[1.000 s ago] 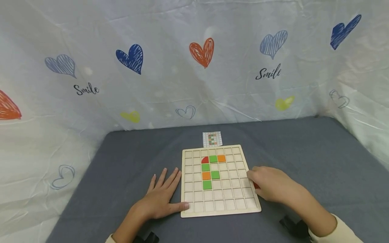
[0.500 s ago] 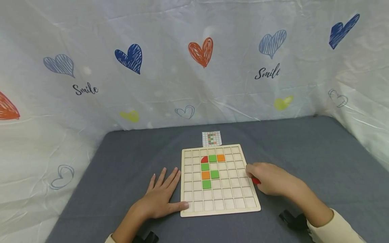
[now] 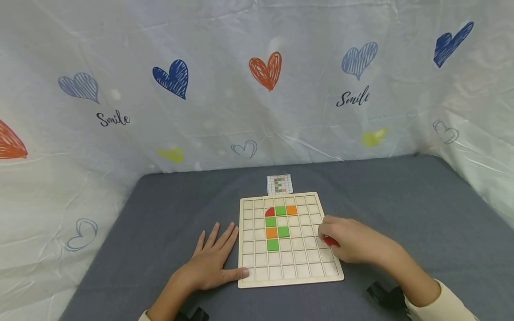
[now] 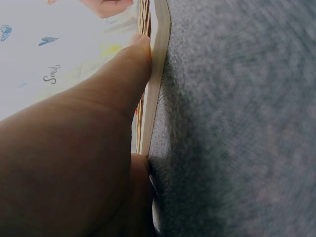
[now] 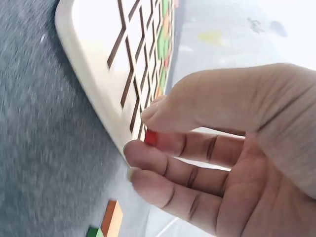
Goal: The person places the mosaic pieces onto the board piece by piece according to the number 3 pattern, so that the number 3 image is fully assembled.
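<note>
A pale wooden grid board (image 3: pixel 289 271) lies on the table. Set in its cells are a red rounded tile (image 3: pixel 270 212), green tiles such as one (image 3: pixel 273 244) in the left column, and orange tiles such as one (image 3: pixel 291 210) at the top. My left hand (image 3: pixel 213 263) lies with fingers spread at the board's left side, its thumb resting on the lower left corner. Over the board's right edge, my right hand (image 3: pixel 353 238) pinches a small red tile (image 5: pixel 151 137) between thumb and fingers; the fingers partly cover its shape.
A small printed pattern card (image 3: pixel 279 184) lies against the board's far edge. In the right wrist view an orange block (image 5: pixel 112 217) and a green block (image 5: pixel 94 232) lie on the grey cloth. A white curtain (image 3: pixel 217 111) with printed hearts hangs behind the table.
My right hand has moved left from beside the board to over its right edge, carrying the red tile, which shows more now. The left hand keeps its place.
</note>
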`<state>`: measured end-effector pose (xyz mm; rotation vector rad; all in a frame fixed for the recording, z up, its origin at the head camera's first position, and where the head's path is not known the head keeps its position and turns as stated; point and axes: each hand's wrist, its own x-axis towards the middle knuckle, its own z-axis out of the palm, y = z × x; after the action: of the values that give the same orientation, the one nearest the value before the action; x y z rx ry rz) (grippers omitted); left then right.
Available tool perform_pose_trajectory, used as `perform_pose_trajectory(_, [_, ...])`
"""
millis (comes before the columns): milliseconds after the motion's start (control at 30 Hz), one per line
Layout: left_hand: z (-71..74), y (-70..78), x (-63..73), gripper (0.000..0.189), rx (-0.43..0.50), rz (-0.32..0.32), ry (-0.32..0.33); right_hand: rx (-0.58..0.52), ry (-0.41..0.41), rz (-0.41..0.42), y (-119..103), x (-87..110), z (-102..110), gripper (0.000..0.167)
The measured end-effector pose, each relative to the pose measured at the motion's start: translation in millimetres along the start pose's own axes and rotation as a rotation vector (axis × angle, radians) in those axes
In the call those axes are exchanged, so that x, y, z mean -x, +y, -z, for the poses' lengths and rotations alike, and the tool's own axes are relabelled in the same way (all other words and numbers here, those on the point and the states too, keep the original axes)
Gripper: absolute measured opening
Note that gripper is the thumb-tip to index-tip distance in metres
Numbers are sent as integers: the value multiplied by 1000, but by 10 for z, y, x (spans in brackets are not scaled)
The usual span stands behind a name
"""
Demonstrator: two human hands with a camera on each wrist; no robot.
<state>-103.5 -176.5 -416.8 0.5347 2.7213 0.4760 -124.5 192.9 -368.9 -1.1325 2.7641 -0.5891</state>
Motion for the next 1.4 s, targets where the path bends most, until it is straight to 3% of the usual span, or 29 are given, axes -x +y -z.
perform_pose_trajectory(267, [25, 24, 28, 109, 13, -14, 2, -2, 12, 62, -134, -86, -86, 33])
perform_pose_trajectory(667, [36, 37, 22, 109, 13, -15, -3, 2, -48, 99, -415, -321, -216, 23])
perform_pose_trajectory(967, [5, 15, 0, 111, -5, 3, -5, 36, 0, 206, -534, -434, -325, 26])
perform_pose_trajectory(1400, [67, 74, 28, 110, -8, 20, -27, 63, -16, 198, -607, -504, -361, 17])
